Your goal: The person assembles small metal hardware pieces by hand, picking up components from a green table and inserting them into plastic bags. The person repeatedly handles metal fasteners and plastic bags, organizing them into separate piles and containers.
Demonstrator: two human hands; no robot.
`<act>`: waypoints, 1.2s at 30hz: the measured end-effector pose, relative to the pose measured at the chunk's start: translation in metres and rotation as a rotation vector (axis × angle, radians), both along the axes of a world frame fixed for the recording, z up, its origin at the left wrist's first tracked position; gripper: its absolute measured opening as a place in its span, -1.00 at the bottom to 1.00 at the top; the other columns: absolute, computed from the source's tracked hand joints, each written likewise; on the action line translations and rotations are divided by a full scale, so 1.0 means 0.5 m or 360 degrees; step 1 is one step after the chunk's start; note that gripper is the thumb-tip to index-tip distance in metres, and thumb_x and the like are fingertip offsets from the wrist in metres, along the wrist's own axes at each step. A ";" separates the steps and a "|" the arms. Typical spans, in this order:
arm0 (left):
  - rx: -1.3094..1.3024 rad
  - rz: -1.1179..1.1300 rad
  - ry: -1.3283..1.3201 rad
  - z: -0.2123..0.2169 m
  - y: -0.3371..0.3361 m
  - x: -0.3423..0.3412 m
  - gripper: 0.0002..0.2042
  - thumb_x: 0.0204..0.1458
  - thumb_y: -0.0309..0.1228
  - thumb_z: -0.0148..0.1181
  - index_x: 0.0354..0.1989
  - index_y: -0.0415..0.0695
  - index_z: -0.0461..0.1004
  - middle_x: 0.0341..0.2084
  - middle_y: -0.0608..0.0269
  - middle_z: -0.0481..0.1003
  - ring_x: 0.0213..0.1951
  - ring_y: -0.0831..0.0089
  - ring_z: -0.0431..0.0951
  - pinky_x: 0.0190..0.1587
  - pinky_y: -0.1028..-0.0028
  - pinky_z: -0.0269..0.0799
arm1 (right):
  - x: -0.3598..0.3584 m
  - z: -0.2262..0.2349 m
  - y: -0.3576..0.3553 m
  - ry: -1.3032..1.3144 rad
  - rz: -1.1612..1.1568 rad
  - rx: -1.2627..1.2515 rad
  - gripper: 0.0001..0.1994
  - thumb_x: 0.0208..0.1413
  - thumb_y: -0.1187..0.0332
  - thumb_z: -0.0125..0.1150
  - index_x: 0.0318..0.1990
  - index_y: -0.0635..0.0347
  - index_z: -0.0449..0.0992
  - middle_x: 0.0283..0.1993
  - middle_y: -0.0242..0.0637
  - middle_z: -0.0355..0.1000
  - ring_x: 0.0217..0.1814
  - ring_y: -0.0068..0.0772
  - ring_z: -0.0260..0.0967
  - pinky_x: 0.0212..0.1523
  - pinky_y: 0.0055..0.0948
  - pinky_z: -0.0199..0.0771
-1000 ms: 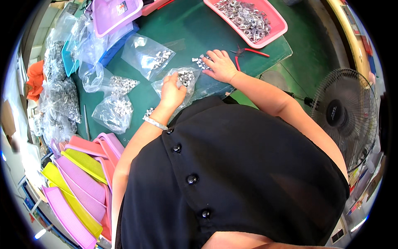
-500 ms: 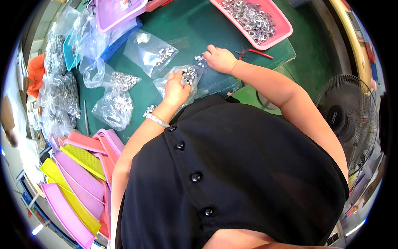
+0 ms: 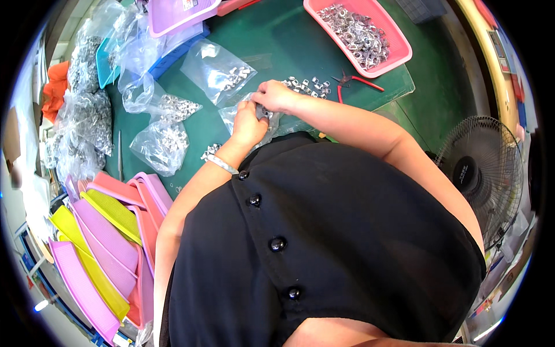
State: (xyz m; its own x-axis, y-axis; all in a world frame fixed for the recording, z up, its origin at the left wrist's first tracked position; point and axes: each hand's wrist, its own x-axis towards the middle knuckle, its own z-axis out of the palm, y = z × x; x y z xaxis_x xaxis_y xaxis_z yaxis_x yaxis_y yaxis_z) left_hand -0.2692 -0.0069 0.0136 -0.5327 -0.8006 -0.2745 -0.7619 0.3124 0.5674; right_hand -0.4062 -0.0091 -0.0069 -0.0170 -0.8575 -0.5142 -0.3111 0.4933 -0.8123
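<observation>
Together, right hand [image 3: 274, 96] beside left hand [image 3: 249, 126]

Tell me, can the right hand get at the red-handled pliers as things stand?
Probably yes: the red-handled pliers lie uncovered on the green table, with only loose metal pieces between them and the right hand.

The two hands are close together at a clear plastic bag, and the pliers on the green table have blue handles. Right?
Not quite: the pliers on the green table have red handles, not blue, as the head view shows. The left hand and right hand are indeed close together at a clear plastic bag.
</observation>
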 end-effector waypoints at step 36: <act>0.0162 0.0129 0.0074 -0.010 0.003 0.032 -0.46 -0.20 -0.48 0.09 0.06 -0.36 0.25 -0.08 -0.09 0.29 -0.13 0.10 0.40 -0.07 0.37 0.32 | -0.129 -0.110 0.054 0.1324 0.0618 -0.1346 -0.63 -0.14 0.22 0.20 -0.12 0.07 0.40 -0.12 -0.31 0.26 -0.04 -0.28 0.19 -0.08 -0.25 0.23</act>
State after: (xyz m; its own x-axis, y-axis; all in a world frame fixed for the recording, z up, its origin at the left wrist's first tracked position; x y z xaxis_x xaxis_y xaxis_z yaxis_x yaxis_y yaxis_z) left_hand -0.2534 -0.0057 0.0087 -0.4815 -0.8107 -0.3331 -0.7545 0.1900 0.6282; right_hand -0.4708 0.0178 -0.0617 0.2555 -0.9350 0.2459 -0.8903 -0.3267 -0.3171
